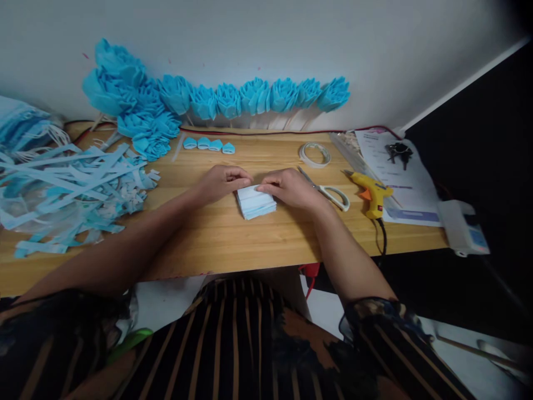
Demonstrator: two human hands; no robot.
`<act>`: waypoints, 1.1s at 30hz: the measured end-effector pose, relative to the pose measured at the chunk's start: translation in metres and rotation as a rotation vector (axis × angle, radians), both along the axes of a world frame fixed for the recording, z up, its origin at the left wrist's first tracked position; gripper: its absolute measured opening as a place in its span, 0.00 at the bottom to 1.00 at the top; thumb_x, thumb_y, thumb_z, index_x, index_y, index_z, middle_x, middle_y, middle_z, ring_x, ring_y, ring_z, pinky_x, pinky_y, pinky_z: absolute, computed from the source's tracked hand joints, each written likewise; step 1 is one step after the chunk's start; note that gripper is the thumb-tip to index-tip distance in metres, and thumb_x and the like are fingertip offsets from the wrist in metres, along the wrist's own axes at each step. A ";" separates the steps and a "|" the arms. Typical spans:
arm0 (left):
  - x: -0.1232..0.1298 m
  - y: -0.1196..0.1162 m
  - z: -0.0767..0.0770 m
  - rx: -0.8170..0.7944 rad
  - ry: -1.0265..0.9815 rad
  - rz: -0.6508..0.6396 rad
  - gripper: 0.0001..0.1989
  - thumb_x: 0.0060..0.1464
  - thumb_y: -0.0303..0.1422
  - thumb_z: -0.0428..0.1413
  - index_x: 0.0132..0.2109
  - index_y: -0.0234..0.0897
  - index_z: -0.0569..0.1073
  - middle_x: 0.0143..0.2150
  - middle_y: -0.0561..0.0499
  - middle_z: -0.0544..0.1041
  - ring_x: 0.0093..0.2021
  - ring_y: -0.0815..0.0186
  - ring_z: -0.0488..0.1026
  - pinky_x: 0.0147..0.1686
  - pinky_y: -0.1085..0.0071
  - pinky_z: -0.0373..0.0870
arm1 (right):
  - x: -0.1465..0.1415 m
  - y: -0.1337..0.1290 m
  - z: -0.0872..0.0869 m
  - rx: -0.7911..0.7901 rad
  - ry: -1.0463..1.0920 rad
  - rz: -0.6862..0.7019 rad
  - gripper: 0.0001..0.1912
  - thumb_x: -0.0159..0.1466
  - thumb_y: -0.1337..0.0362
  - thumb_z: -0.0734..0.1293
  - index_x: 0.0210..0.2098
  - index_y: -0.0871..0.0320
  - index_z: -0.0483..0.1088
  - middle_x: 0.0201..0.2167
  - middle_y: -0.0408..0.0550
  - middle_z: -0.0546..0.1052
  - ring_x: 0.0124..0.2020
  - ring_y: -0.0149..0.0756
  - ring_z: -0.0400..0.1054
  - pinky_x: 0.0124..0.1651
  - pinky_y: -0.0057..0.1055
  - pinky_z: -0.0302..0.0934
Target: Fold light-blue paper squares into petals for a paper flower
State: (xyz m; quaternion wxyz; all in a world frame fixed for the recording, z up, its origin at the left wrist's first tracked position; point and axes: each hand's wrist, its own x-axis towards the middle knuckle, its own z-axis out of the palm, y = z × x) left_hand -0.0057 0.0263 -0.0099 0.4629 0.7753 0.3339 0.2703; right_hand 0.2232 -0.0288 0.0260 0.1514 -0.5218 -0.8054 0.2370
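Observation:
A small stack of pale blue and white folded pieces (pixel 257 203) lies on the wooden table (pixel 200 244), in front of me. My left hand (pixel 220 184) is at the stack's upper left corner, its fingers curled together against the edge. My right hand (pixel 288 188) grips the upper right part, thumb on top and fingers behind. Four-petal-like blue pieces (pixel 209 145) sit in a short row behind my left hand. Scissors with white handles (pixel 335 197) lie just right of my right hand.
Blue fabric flowers (pixel 255 95) on sticks lean along the wall. Cut strips (pixel 70 183) pile up at left, beside stacked masks (pixel 25 125). Toward the right are a tape roll (pixel 315 155), a yellow glue gun (pixel 372 194), papers (pixel 391 166) and keys (pixel 398 153).

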 end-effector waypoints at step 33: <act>0.008 -0.010 0.010 -0.371 -0.420 0.332 0.13 0.51 0.38 0.65 0.38 0.32 0.76 0.27 0.51 0.76 0.25 0.72 0.67 0.25 0.75 0.60 | -0.013 0.002 -0.019 0.054 0.630 -0.173 0.32 0.65 0.59 0.69 0.67 0.49 0.61 0.43 0.48 0.82 0.37 0.38 0.73 0.38 0.35 0.68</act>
